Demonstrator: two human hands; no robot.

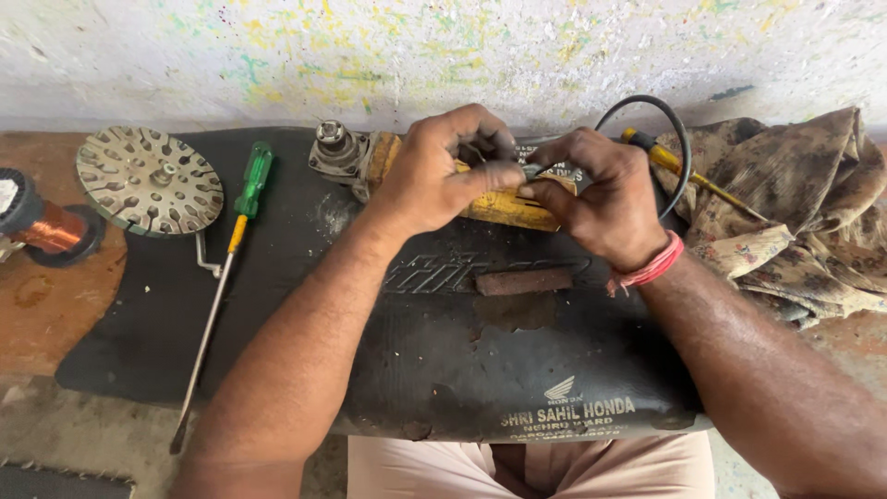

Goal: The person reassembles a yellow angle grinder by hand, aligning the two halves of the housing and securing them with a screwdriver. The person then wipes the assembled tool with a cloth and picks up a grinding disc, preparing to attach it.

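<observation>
Black mat [443,370] underneath; hands (closed) on grinder [504,205].

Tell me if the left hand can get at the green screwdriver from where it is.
Probably yes. The green screwdriver lies bare on the black mat, left of the left hand, with nothing over it or between them. But that hand is now busy on the yellow tool together with the right hand.

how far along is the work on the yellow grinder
Looks done: the grinder lies on the black mat with its spindle bare, and a slotted disc and a green screwdriver lie to one side. In hand: left hand and right hand pinch a small metal part at its body. Left: likely refitting; the copper wire spool sits untouched.
</observation>
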